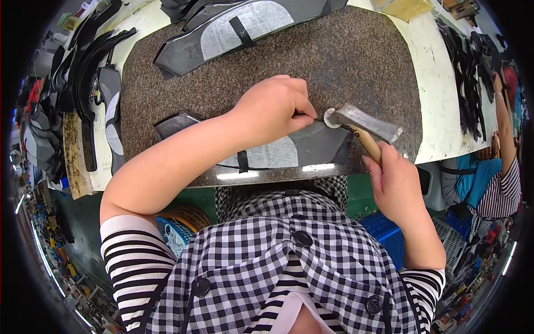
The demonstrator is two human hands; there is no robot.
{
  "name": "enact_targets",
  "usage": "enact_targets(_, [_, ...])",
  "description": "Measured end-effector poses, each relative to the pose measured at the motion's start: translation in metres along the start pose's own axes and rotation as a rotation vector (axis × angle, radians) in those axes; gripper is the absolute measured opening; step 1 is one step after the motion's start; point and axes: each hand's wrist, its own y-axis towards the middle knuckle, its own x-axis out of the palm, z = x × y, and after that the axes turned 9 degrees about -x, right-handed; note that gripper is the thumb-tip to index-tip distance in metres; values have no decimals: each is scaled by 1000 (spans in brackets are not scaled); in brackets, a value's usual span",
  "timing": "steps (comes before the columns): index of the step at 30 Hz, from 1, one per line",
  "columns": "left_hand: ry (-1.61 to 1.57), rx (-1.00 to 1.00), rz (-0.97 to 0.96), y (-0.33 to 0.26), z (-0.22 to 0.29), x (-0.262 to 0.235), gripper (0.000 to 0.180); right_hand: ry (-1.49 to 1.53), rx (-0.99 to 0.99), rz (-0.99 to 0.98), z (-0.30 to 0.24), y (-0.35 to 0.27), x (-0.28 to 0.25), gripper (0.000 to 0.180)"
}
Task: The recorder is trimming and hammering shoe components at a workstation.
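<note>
My right hand (pixel 397 181) is wrapped round the wooden handle of a hammer (pixel 364 122). The hammer's round metal face rests on or just over the far edge of a dark grey cut piece (pixel 325 143), perhaps leather or a similar sheet. This piece lies flat near the table's front edge, with a light grey patch and a short black strip on it. Beside the hammer face, my left hand (pixel 272 108) has its fingers pinched at the same far edge. My left forearm covers part of the piece.
A speckled brown slab (pixel 367 55) forms the work surface. Similar grey pieces (pixel 183 53) lie stacked at its far side. Black strips (pixel 83 78) and more pieces are heaped at left, with dark strips (pixel 459 67) at right. A co-worker's arm (pixel 505 122) reaches in at far right.
</note>
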Motion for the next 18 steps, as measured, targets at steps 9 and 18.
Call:
enact_targets(9, [217,-56,63,-16,18,2,17,31,-25,38,8,-1,12,18])
enact_targets(18, [411,-6,32,-33,32,4,19,23,-136,72,4,5,13,19])
